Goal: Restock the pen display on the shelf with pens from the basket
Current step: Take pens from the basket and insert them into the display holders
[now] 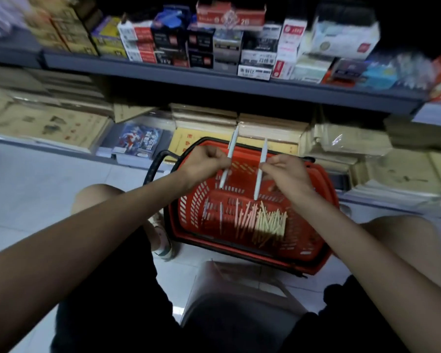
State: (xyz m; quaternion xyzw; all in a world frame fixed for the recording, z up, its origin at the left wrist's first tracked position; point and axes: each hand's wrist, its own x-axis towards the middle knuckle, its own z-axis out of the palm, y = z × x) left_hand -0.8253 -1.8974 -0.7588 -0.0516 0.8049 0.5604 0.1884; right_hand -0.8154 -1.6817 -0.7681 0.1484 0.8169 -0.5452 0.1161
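A red plastic basket point(316, 233) stands on the floor before the shelving, with several pink and yellow pens point(262, 220) lying on its bottom. My left hand point(204, 161) pinches one pale blue pen point(231, 149) held nearly upright above the basket. My right hand point(288, 171) pinches a second pale blue pen point(261, 164), also nearly upright. The two pens stand side by side, a short gap apart. A few pale pens point(220, 215) lie at the basket's left.
A grey shelf point(214, 77) above carries stacked boxes of stationery point(201, 39). Below it lie brown envelopes and booklets point(49, 123). The basket's black handle point(155, 166) hangs to its left. A grey stool point(229, 301) stands between my knees on the tiled floor.
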